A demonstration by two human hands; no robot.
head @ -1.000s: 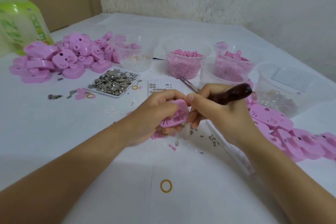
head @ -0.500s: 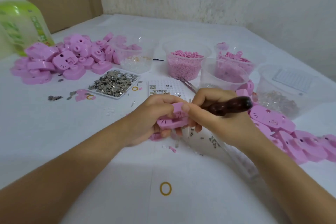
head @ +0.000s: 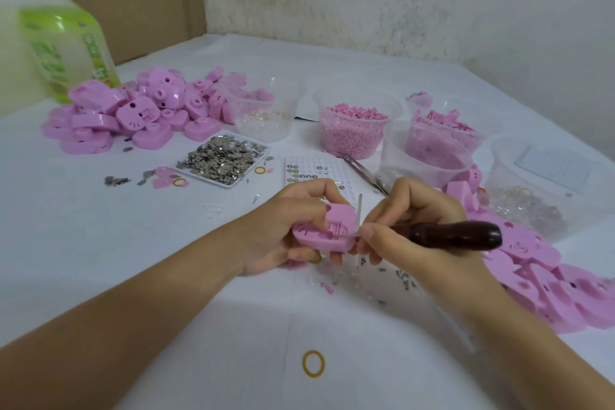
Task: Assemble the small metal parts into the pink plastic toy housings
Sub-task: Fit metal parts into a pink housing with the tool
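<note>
Your left hand (head: 283,226) holds one pink housing (head: 319,233) just above the middle of the desk (head: 100,260), nearer the near edge than the far one. Its fingers (head: 312,188) curl over the top of the shell and under it, and the open recess faces up and toward your right.

Your right hand (head: 399,230) grips the tool (head: 456,235) like a pen, pinching the thin shaft close to the tip, while the dark wooden handle sticks out toward the right edge of the desk. The tool lies nearly level, with its long axis running right to left. Its metal tip (head: 346,236) reaches into the recess of the housing, which sits directly left of your right fingers, almost touching them.

This looks like the seating step, with a small piece being pushed home in the recess. You cannot tell from here whether that piece is already in, because it is too small to see.

The next push probably runs along the tool's axis, leftward, so brace the shell against it with your left hand. The tray of metal parts (head: 223,160) lies toward the far left, nearer your left hand.
</note>
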